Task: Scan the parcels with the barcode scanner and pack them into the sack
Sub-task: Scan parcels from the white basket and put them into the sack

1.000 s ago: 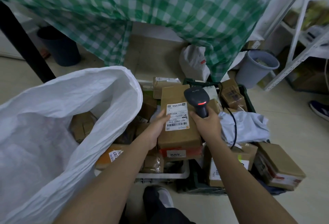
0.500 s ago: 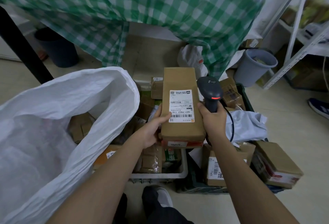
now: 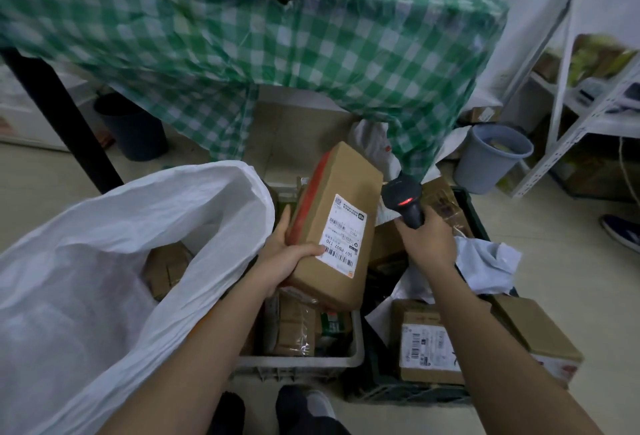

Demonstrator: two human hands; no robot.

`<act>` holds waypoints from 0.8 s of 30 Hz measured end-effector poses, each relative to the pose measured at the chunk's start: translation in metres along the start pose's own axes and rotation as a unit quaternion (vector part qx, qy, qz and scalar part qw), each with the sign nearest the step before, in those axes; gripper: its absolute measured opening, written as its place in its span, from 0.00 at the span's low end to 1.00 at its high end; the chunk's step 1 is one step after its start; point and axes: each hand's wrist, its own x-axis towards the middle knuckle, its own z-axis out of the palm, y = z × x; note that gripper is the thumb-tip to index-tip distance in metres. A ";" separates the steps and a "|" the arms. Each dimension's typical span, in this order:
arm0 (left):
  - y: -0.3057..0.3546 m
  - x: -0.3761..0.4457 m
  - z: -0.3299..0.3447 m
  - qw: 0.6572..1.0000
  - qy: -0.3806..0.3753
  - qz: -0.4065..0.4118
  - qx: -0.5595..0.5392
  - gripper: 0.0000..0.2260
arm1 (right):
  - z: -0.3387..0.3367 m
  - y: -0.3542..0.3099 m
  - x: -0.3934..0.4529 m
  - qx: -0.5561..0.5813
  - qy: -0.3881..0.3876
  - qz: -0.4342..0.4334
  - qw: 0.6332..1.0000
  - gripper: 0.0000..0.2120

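Note:
My left hand (image 3: 289, 254) grips a long brown cardboard parcel (image 3: 337, 227) with a white barcode label and red tape, held tilted above the crates. To its right, my right hand (image 3: 427, 242) holds the black barcode scanner (image 3: 404, 202) by its handle; a red light glows on its head. The scanner is beside the parcel, not touching it. The big white sack (image 3: 114, 261) gapes open at the left, with brown parcels (image 3: 166, 270) lying inside it.
A white crate (image 3: 304, 362) and a dark green crate (image 3: 408, 393) below my hands hold more parcels. A brown box (image 3: 533, 330) sits at the right. A table under green checked cloth (image 3: 277, 54), a grey bin (image 3: 491, 157) and white shelving (image 3: 581, 116) stand behind.
My left hand has lifted the parcel and tipped it leftward toward the sack. My right hand has drawn the scanner away to the right. The camera has tilted up.

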 end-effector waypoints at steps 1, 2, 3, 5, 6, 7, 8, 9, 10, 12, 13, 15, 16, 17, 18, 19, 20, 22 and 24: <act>0.001 -0.002 -0.002 0.999 0.012 0.006 0.046 0.50 | 0.001 0.006 0.002 -0.021 -0.022 -0.001 1.000 0.13; 0.003 -0.004 -0.004 0.996 0.024 0.011 0.083 0.52 | 0.003 0.013 0.005 -0.049 -0.053 -0.002 0.997 0.15; 0.005 -0.005 -0.006 0.994 0.034 0.016 0.106 0.53 | 0.005 0.020 0.007 -0.090 -0.088 -0.006 0.992 0.19; 0.009 -0.004 -0.008 0.990 0.049 0.017 0.128 0.52 | 0.011 0.038 0.008 -0.198 -0.148 -0.043 0.968 0.27; 0.012 -0.003 -0.008 0.988 0.055 0.019 0.140 0.51 | 0.014 0.048 0.006 -0.259 -0.167 -0.067 0.949 0.28; 0.014 -0.002 -0.009 0.987 0.059 0.022 0.150 0.49 | 0.017 0.056 0.002 -0.319 -0.182 -0.080 0.926 0.27; 0.017 -0.002 -0.009 0.985 0.058 0.028 0.160 0.48 | 0.021 0.063 -0.002 -0.373 -0.193 -0.091 0.903 0.27; 0.020 -0.002 -0.008 0.983 0.058 0.035 0.168 0.47 | 0.023 0.069 -0.007 -0.413 -0.201 -0.096 0.883 0.28; 0.020 0.000 -0.008 0.982 0.057 0.040 0.173 0.47 | 0.026 0.074 -0.010 -0.435 -0.205 -0.100 0.871 0.31; 0.022 0.001 -0.006 0.981 0.052 0.048 0.181 0.46 | 0.029 0.081 -0.012 -0.443 -0.215 -0.110 0.863 0.35; 0.022 0.002 -0.005 0.978 0.056 0.050 0.193 0.46 | 0.029 0.085 -0.011 -0.439 -0.222 -0.121 0.863 0.37; 0.024 0.003 -0.004 0.970 0.066 0.054 0.229 0.46 | 0.023 0.087 -0.010 -0.420 -0.241 -0.134 0.864 0.39; 0.024 0.004 -0.003 0.966 0.069 0.058 0.243 0.47 | 0.019 0.086 -0.010 -0.406 -0.240 -0.142 0.870 0.40; 0.024 0.006 -0.003 0.963 0.071 0.063 0.254 0.47 | 0.015 0.085 -0.011 -0.389 -0.232 -0.150 0.879 0.41; 0.025 0.007 -0.003 0.960 0.070 0.064 0.263 0.47 | 0.011 0.084 -0.011 -0.367 -0.214 -0.162 0.890 0.41; 0.027 0.007 -0.002 0.957 0.068 0.066 0.275 0.47 | 0.008 0.079 -0.012 -0.337 -0.194 -0.165 0.906 0.41; 0.029 0.008 -0.001 0.951 0.065 0.071 0.294 0.46 | 0.005 0.073 -0.012 -0.298 -0.171 -0.167 0.924 0.42; 0.035 0.008 0.003 0.930 0.056 0.090 0.352 0.46 | -0.001 0.052 -0.012 -0.225 -0.115 -0.201 0.946 0.44; 0.041 0.009 0.002 0.903 0.046 0.119 0.411 0.47 | -0.005 0.021 -0.009 -0.212 -0.057 -0.286 0.933 0.50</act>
